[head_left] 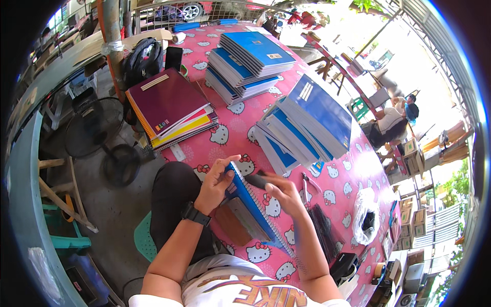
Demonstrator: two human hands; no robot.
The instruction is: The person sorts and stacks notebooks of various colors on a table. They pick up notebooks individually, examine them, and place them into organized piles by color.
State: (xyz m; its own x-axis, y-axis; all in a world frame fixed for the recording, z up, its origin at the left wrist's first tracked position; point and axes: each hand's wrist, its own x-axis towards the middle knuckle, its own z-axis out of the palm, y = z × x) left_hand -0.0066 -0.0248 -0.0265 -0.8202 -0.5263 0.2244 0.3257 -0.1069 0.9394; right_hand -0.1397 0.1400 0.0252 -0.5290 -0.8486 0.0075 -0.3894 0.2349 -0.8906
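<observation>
White shirt (230, 286) lies nearest. Left hand (217, 181) clamps a blue notebook (249, 202), apparently steadying its coil (263, 210) toward the right hand (285, 194), whose grip can't be told.

Stacked notebooks (261, 51), pliers (305, 190) on a pink table (232, 125) and metal roofing (450, 61) suggest an open-sided workshop.

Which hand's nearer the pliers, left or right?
Right. The right hand is just left of the pliers; the left hand is farther left, gripping the top end of the blue spiral notebook.
</observation>
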